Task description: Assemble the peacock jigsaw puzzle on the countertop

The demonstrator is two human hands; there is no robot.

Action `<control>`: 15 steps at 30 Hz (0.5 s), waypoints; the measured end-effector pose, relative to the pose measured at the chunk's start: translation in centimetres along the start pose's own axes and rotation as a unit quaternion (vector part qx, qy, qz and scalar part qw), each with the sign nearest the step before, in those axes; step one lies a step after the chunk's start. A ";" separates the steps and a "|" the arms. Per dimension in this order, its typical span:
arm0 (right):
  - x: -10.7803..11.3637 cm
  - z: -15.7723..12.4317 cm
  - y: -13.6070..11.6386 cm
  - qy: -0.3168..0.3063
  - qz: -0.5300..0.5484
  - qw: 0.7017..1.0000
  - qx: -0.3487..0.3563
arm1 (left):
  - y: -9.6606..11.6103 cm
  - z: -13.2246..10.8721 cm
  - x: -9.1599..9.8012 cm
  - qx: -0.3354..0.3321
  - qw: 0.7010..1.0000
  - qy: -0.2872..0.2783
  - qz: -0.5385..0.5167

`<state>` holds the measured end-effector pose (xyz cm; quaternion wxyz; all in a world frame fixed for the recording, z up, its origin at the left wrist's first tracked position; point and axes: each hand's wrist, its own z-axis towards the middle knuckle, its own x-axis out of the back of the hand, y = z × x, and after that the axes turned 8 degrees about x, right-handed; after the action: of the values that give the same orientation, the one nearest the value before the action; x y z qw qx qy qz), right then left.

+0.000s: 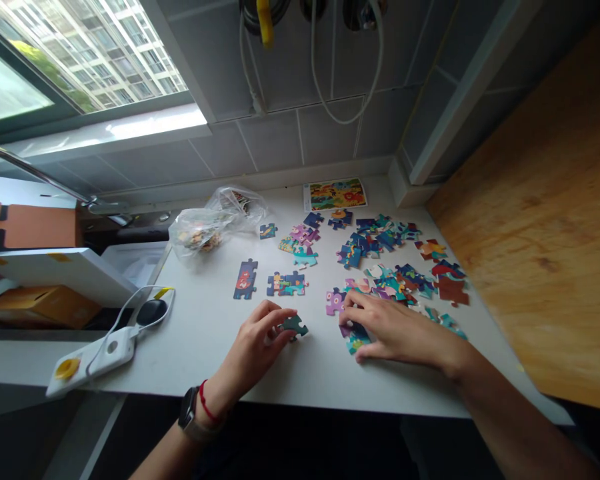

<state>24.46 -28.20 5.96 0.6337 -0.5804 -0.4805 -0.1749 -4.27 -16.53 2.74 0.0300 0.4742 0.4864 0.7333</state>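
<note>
Left hand is pinching a dark teal puzzle piece in its fingertips, while the right hand sits open and flat, resting on a colorful puzzle piece on the white counter.

left hand: holding dark green puzzle piece | right hand: over teal puzzle piece | white counter: loose puzzle pieces, plastic bag, picture card | left wrist: watch, red string
</note>
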 end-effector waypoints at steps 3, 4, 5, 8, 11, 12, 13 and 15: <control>0.3 -0.1 -0.2 0.002 -0.013 1.000 -0.005 | 0.3 0.6 0.2 0.018 1.000 -0.015 -0.018; 0.4 -0.1 -0.1 0.001 -0.013 1.000 -0.006 | 0.4 0.7 0.1 0.018 0.999 -0.018 -0.020; 0.4 -0.1 -0.1 0.003 -0.011 1.000 -0.005 | 0.4 0.9 0.1 0.016 1.000 -0.018 -0.020; 0.2 0.1 0.4 0.056 -0.011 0.998 -0.005 | 0.4 1.1 -0.2 0.010 1.000 -0.010 -0.021; -0.2 0.3 0.9 0.132 -0.029 0.991 -0.012 | 0.4 1.3 -0.5 0.014 1.000 -0.007 -0.025; -0.3 0.3 1.1 0.147 -0.032 0.989 -0.013 | 0.4 1.4 -0.6 0.018 0.999 -0.005 -0.026; -0.4 0.4 1.2 0.159 -0.033 0.987 -0.013 | 0.5 1.5 -0.7 0.021 0.999 -0.002 -0.029; -0.6 0.6 1.4 0.181 -0.030 0.983 -0.006 | 0.7 1.8 -0.7 0.029 0.999 0.002 -0.039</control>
<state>24.99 -27.54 4.62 0.7010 -0.5283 -0.3745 -0.2988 -2.31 -16.07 2.94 0.0433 0.4539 0.5257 0.7181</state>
